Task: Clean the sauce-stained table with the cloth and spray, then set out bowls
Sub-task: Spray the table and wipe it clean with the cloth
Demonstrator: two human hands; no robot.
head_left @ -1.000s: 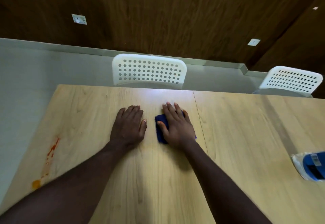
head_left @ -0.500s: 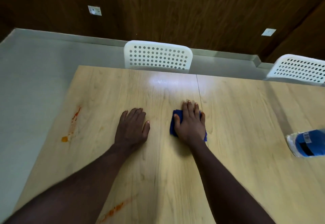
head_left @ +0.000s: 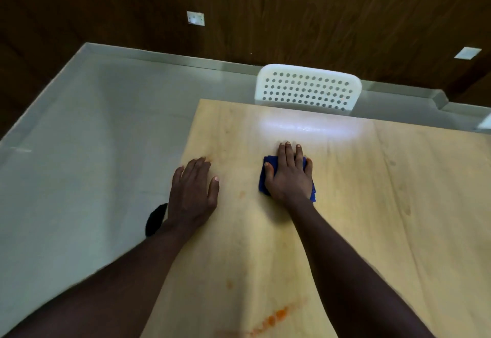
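Observation:
On the light wooden table [head_left: 372, 191], my right hand [head_left: 289, 175] lies flat on a folded blue cloth [head_left: 263, 178] and presses it down. Only the cloth's edges show around my fingers. My left hand [head_left: 192, 191] rests palm down, fingers spread, near the table's left edge, holding nothing. A faint orange smear [head_left: 210, 157] lies by my left fingertips. A longer orange sauce streak [head_left: 276, 319] crosses the near part of the table between my forearms. No spray bottle or bowls are in view.
A white perforated chair [head_left: 308, 88] stands at the table's far edge. Grey floor [head_left: 93, 151] spreads to the left, with a dark shape [head_left: 155, 219] by my left wrist. Dark wood panelling with a wall socket [head_left: 195, 18] rises behind.
Both hands and the cloth have slid left across the table toward its left edge. The view has turned left, so the blue package at the right is gone from sight.

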